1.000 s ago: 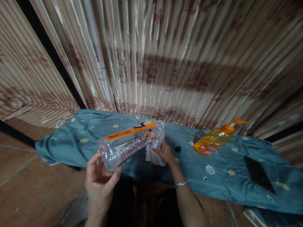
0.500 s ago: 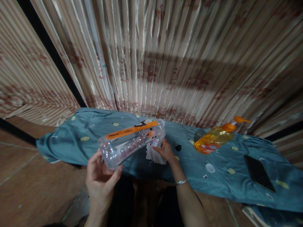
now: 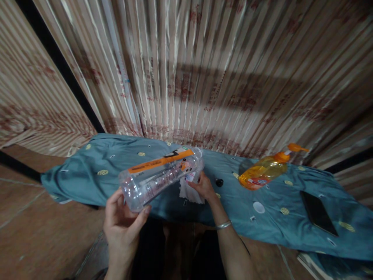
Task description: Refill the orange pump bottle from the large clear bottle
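Observation:
A clear plastic jar (image 3: pixel 161 179) with an orange label strip lies tilted across the view, its base toward me on the left. My left hand (image 3: pixel 124 221) grips that base, thumb on the near side and fingers underneath. At the far right end of the jar, my right hand (image 3: pixel 205 186) is closed on a white wrapper (image 3: pixel 190 192) with jagged edges and some printing. The wrapper hangs just below the jar's end; whether the right fingers also touch the jar is hidden.
A pump bottle of yellow-orange liquid (image 3: pixel 264 171) lies on its side on the teal cloth (image 3: pixel 116 155) at right. Nearby are a small black object (image 3: pixel 219 182), a white disc (image 3: pixel 258 207) and a dark phone (image 3: pixel 319 213). Behind hangs a striped curtain (image 3: pixel 186 77).
The left hand and the jar's base have shifted slightly left and down. The right hand stays in nearly the same place, still on the wrapper.

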Action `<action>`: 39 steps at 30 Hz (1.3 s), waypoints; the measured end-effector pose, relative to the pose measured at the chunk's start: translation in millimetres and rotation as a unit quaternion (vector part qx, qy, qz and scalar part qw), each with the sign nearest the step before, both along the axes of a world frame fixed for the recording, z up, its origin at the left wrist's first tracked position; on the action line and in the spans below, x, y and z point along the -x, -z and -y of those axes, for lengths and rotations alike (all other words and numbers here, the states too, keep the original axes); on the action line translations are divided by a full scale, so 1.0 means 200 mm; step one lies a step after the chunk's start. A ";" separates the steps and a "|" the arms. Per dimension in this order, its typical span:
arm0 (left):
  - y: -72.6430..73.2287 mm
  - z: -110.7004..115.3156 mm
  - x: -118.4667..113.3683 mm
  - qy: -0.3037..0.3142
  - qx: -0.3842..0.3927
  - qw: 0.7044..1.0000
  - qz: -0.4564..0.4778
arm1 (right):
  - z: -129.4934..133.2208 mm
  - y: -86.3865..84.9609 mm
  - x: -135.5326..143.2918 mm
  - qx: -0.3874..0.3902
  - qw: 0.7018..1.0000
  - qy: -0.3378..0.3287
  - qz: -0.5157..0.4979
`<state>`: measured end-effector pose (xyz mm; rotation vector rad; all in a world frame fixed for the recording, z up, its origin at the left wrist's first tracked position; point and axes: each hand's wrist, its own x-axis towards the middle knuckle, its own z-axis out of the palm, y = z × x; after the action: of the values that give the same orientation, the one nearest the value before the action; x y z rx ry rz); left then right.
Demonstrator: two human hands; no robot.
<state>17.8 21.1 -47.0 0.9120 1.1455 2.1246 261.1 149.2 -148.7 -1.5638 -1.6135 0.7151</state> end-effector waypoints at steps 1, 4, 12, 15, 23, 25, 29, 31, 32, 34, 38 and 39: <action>0.00 0.00 0.00 0.001 0.001 1.000 -0.002 | 0.00 -0.01 0.00 0.011 1.000 0.000 -0.003; 0.00 0.00 0.00 -0.002 0.003 1.000 -0.011 | 0.00 -0.02 0.00 0.037 0.999 0.002 -0.002; -0.01 0.00 0.00 -0.010 0.014 0.999 -0.029 | 0.01 -0.02 0.00 0.043 0.999 -0.009 -0.025; -0.01 0.00 0.00 -0.009 0.017 0.999 -0.039 | 0.01 -0.03 0.01 0.041 0.999 -0.005 -0.008; -0.02 0.00 0.00 -0.003 0.010 0.999 -0.030 | 0.02 -0.06 0.02 0.041 0.999 0.001 0.019; -0.02 0.00 0.00 -0.001 0.008 0.999 -0.031 | 0.03 -0.06 0.02 0.045 0.999 0.002 0.027; -0.02 0.00 0.00 -0.003 0.010 0.999 -0.034 | 0.04 -0.06 0.02 0.039 0.999 0.003 0.034; -0.02 -0.01 0.01 -0.005 0.007 0.999 -0.033 | 0.04 -0.06 0.02 0.042 0.998 0.005 0.041; -0.02 -0.01 0.01 -0.005 0.004 0.999 -0.033 | 0.04 -0.06 0.02 0.043 0.998 0.005 0.046; -0.01 -0.01 0.01 -0.002 0.000 0.999 -0.032 | 0.04 -0.07 0.02 0.041 0.998 0.002 0.052; -0.02 -0.01 0.00 -0.001 0.000 1.000 -0.030 | 0.04 -0.06 0.02 0.030 0.997 0.007 0.065; -0.02 -0.01 0.00 -0.002 0.003 1.000 -0.031 | 0.04 -0.06 0.01 0.027 0.997 0.009 0.068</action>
<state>16.9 23.2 -43.7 0.9790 1.1845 2.1072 258.2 142.1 -137.6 -1.6949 -1.6880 0.6604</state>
